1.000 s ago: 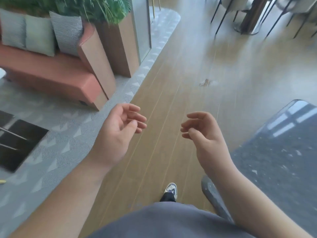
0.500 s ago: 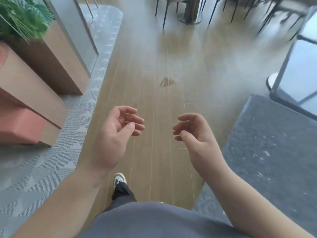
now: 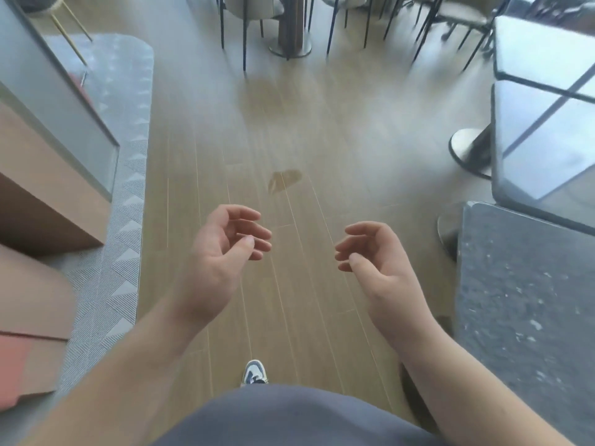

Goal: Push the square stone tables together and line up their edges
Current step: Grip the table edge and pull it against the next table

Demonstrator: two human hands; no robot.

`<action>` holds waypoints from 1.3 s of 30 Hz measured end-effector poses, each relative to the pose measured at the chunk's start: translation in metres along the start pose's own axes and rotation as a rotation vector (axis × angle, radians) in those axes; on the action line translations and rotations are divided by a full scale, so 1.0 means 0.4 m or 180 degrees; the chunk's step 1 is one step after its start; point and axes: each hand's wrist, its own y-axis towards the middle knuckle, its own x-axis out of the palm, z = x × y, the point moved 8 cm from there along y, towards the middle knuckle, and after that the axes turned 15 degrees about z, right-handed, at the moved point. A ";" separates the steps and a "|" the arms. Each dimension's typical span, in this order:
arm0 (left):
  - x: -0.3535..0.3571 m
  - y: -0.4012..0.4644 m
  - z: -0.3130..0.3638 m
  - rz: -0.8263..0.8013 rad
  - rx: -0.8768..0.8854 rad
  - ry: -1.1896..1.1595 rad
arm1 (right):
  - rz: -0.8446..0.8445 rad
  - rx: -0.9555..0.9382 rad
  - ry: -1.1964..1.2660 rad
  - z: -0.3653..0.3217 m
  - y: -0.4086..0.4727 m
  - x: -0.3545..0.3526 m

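A wide lane of bare light wood plank floor (image 3: 289,130) lies left of the nearest dark speckled square stone table (image 3: 528,304), and both empty hands hang over it. Beyond that table a second glossy grey stone table (image 3: 544,146) stands just behind, its round metal base (image 3: 467,152) jutting into the lane. Far left of the table, a tan wooden planter box (image 3: 48,185) walls the lane.

You've got wood plank floor (image 3: 289,140) with a brown stain (image 3: 285,180) mid-aisle. Patterned grey carpet (image 3: 128,194) and a tan planter box (image 3: 48,188) sit left; dark-legged chairs (image 3: 244,14) stand far ahead.
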 end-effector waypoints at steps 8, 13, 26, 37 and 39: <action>0.121 0.218 0.002 -0.0552 -0.0003 0.0005 | 0.0532 0.0097 -0.0072 0.008 0.142 0.025; 0.298 0.321 -0.017 -0.0961 -0.0048 0.0126 | 0.0857 0.0233 0.0073 0.052 0.268 -0.049; 0.825 0.565 0.008 -0.1209 0.0089 0.0299 | 0.0990 0.0213 0.0196 0.088 0.747 -0.325; 1.248 0.602 -0.048 -0.2253 -0.0086 0.0390 | 0.1976 0.0462 0.0288 0.159 0.839 -0.583; 1.316 0.615 -0.051 -0.2505 -0.0083 0.0348 | 0.2216 0.0466 0.0288 0.162 0.854 -0.615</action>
